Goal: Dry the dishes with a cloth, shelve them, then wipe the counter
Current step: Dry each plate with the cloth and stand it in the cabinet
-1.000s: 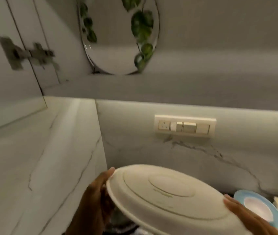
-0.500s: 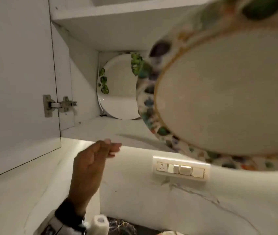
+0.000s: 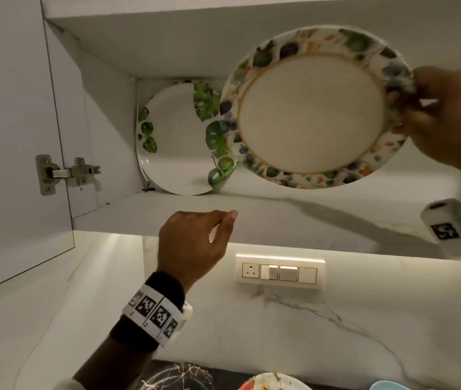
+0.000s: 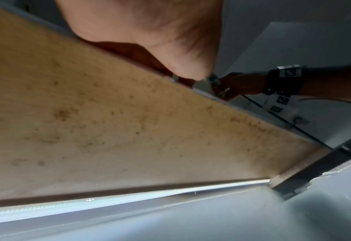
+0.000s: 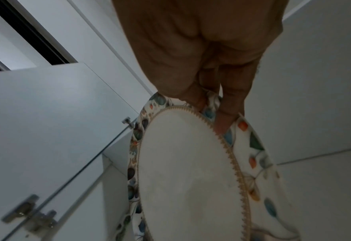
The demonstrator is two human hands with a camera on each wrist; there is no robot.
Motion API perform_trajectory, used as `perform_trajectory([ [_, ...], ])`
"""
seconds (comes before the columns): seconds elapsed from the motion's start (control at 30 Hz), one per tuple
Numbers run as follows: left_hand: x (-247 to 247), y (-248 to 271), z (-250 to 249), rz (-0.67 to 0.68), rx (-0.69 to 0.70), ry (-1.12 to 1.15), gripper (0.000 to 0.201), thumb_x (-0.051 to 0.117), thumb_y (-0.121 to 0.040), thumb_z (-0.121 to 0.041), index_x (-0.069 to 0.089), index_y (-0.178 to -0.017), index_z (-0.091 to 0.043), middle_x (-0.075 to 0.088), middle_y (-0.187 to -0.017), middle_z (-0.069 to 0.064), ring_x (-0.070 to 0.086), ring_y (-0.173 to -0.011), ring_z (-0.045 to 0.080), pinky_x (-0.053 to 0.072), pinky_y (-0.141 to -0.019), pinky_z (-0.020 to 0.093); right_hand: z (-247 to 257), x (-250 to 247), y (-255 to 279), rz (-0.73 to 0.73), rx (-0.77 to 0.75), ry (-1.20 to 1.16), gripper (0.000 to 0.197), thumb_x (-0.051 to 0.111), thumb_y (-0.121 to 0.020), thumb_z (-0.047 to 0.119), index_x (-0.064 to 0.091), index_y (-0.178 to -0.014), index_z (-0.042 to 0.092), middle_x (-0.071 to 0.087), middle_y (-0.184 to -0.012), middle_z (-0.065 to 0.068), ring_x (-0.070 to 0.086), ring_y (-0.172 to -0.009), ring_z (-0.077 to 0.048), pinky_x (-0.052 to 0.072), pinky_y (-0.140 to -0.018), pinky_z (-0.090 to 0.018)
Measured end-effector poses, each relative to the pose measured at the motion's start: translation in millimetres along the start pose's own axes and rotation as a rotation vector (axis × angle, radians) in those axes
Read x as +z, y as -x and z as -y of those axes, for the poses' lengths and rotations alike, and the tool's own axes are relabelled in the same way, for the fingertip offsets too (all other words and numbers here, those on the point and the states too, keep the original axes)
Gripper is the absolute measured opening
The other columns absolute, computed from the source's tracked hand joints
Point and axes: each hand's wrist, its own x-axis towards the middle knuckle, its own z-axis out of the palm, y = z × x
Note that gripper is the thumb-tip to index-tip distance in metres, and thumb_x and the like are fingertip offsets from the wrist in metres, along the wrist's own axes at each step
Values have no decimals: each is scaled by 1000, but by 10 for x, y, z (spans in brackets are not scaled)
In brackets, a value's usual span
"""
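My right hand point(image 3: 446, 119) now grips the round, floral-rimmed ceramic plate point(image 3: 312, 114) at the open white cabinet shelf point(image 3: 252, 218), raised from the surface; my left hand point(image 3: 192, 243), released, hangs loosely curled. Shelving is underway.

Just behind the left hand point(image 3: 192, 243) sits a black wrist strap point(image 3: 164, 285), and behind that a white band point(image 3: 153, 313) printed with square black-and-white coded markers. Behind the right hand point(image 3: 449, 116) a black strap point(image 4: 282, 81) carries a similar marker, with a small white marked box point(image 3: 451, 226) and thin dark cable point(image 4: 284, 120) beneath the wrist.
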Motion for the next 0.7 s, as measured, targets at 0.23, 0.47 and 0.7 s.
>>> perform_trajectory([
  [0.23,161,-40,74,-151,11,-68,47,46,-107,-46,82,-85,-26,75,-68,-11,64,-55,10,47,-58,24,-337,372,-492,173,87,177,23,57,-102,27,68,-92,10,70,-85,-17,64,-76,-38,53,-74,-42],
  [0.47,284,-50,146,-276,102,-59,48,44,-107,-42,86,-91,-24,79,-75,-11,70,-59,10,41,-65,19,-850,800,-972,380,411,-5,17,64,-94,25,74,-106,19,76,-106,-11,72,-99,-36,60,-96,-53],
  [0.7,358,-43,229,-325,161,-78,47,46,-107,-38,86,-87,-23,78,-71,-11,66,-53,9,37,-65,17,-1028,951,-1219,562,572,-73,10,60,-106,14,68,-105,8,70,-91,-12,70,-75,-25,58,-45,-23],
])
